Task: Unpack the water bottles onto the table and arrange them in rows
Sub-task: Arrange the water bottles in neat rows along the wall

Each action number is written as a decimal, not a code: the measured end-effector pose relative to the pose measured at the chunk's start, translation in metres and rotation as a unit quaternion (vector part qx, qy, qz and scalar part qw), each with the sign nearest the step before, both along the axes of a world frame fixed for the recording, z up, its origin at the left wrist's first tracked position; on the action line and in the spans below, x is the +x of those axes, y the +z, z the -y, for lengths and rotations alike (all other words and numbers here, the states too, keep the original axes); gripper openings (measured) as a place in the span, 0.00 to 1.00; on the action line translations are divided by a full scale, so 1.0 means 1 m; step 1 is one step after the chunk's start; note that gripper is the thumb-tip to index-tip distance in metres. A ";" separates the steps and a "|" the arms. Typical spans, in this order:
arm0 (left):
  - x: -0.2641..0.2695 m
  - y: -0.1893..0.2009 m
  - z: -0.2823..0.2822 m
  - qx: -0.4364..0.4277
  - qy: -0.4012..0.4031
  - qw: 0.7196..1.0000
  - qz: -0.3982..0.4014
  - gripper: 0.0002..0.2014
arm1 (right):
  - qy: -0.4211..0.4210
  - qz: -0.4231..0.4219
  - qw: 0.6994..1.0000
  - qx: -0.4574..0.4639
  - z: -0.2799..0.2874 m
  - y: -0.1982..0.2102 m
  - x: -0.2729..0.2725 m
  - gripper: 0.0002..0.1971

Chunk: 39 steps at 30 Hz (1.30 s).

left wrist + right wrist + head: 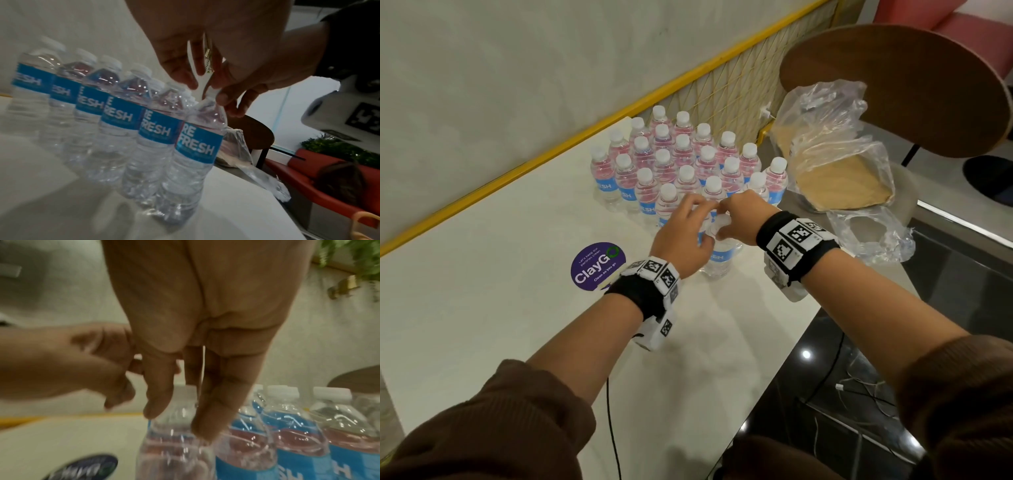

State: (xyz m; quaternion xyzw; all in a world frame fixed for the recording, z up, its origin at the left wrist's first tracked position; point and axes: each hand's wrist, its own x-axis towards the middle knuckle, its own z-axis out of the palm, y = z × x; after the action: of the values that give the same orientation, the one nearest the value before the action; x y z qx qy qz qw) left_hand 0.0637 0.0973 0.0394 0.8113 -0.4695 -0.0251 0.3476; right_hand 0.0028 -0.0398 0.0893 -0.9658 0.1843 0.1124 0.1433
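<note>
I'd set the nearest bottle [719, 255] square at the front corner of the bottle block [681, 161], label outward, upright on the surface [500, 308]. My right hand [739, 219] pinches its cap; my left hand [681, 236] hovers beside its neck, fingers loosely curled, holding nothing that I can see.

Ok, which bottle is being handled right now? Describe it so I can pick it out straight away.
Start at the white table and find the block of water bottles by the yellow-edged wall. The one you want, the nearest bottle, stands at the block's near end, just right of the purple ClayGo sticker. It alone has both hands at its cap: left hand, right hand.
</note>
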 end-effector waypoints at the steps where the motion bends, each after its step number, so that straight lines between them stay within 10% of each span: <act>1: -0.003 0.003 0.004 0.024 -0.012 0.999 -0.018 0.27 | -0.005 -0.012 1.000 0.008 0.004 0.003 -0.002 0.24; 9: 0.000 0.010 0.030 0.154 -0.014 0.987 -0.041 0.24 | -0.081 0.029 0.996 0.007 0.054 0.022 -0.006 0.21; 32: -0.012 0.010 0.033 0.135 0.040 0.984 -0.110 0.21 | -0.060 0.046 0.996 0.057 0.088 0.026 -0.012 0.26; 39: -0.013 0.019 0.062 0.115 0.077 0.990 -0.004 0.26 | -0.035 0.053 0.998 0.030 0.135 0.030 -0.008 0.21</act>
State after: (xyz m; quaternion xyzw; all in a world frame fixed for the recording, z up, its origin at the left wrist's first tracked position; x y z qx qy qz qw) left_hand 0.0505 0.0357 0.0588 0.8793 -0.3984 -0.0552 0.2550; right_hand -0.0053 -0.1753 0.1195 -0.9588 0.2062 0.0613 0.1856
